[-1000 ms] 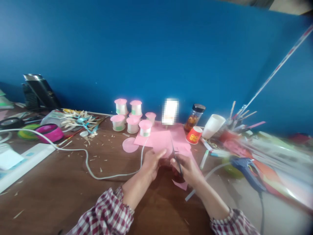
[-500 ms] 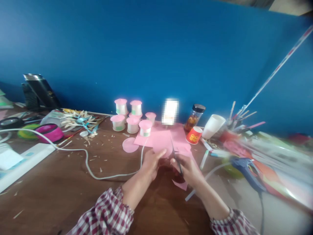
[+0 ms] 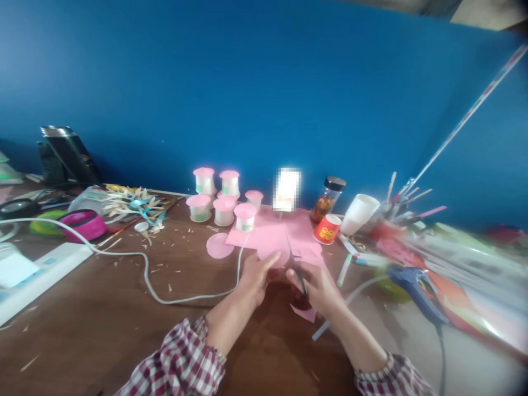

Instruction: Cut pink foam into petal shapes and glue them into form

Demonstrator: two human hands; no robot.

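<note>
Between thumb and fingers, my left hand [image 3: 259, 273] pinches a piece of pink paper [image 3: 272, 254] with a curved edge. My right hand [image 3: 315, 283] is closed on a pair of scissors [image 3: 300, 274], whose blades point away from me along the right side of that piece. Pink sheets [image 3: 297, 223] lie beyond the hands, and a pink scrap [image 3: 303, 312] rests on the desk below the right hand. To the left a cut pink paper disc [image 3: 220, 246] lies flat. Behind it several small white cups [image 3: 200, 209] carry pink disc tops, some stacked.
A white cable [image 3: 181, 301] curves over the desk to the left of my hands. On the right are a red paper cup [image 3: 327, 229], a dark-lidded jar [image 3: 329, 199], a white cup [image 3: 360, 213] and a blue glue gun [image 3: 418, 291]. A power strip [image 3: 49, 275] lies at far left.
Both hands stay in nearly the same place. The held pink paper's upper edge sits lower now, and the view has shifted very slightly.
</note>
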